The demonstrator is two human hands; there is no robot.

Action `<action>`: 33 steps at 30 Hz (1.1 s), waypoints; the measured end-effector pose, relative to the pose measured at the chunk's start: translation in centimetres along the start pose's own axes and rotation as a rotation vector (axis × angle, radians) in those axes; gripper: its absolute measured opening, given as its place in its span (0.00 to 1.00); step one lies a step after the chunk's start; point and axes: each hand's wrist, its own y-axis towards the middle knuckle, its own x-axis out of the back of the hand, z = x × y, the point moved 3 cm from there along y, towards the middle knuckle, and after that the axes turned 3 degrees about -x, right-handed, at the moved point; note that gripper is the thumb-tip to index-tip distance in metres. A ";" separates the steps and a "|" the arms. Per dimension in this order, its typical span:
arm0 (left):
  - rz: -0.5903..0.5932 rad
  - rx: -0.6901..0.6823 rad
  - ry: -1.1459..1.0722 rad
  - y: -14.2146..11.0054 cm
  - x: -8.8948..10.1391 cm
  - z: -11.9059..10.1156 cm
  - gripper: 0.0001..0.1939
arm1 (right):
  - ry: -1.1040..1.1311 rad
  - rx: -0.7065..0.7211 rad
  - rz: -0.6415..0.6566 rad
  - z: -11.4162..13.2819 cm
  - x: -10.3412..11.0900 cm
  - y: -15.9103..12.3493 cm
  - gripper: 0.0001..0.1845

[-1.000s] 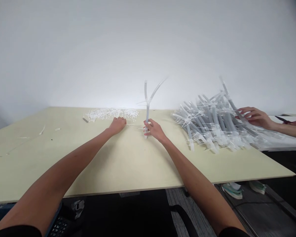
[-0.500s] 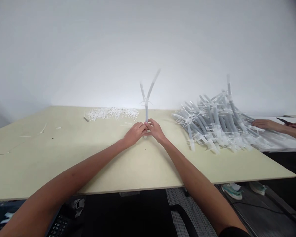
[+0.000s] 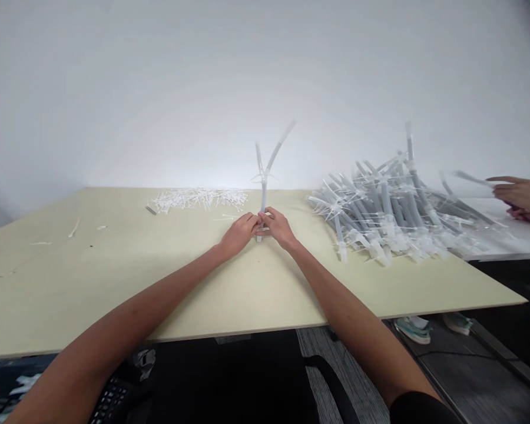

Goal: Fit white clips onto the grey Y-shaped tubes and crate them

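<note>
A Y-shaped translucent plastic tube stands upright on the pale table, its two curved branches rising above its stem. My left hand and my right hand meet around the stem low down, their fingertips touching at the front of it. Both hands hold it, and the fingers hide a short stretch of the stem. A thin white tie or strip may lie around the stem there, but the fingers cover it.
A large heap of grey tubes with white fittings lies to the right. Farther back, left of centre, lies a pile of white plastic offcuts. A co-worker's hand holds a thin tube over a white board at the right.
My left hand has moved from the table beside the tube onto its stem, next to my right hand. The co-worker's hand has moved off the heap, further right, and now holds a tube.
</note>
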 end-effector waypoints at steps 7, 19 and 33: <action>0.013 -0.008 -0.010 0.3 0.2 -0.1 0.08 | 0.022 -0.015 -0.021 -0.3 0.1 0.2 0.14; -0.090 0.175 0.076 -0.7 1.3 2.5 0.09 | -0.006 -0.045 -0.068 0.1 0.0 0.1 0.11; 0.362 0.345 0.371 -3.4 1.1 8.8 0.17 | -0.158 -0.038 -0.050 0.9 0.0 -0.1 0.13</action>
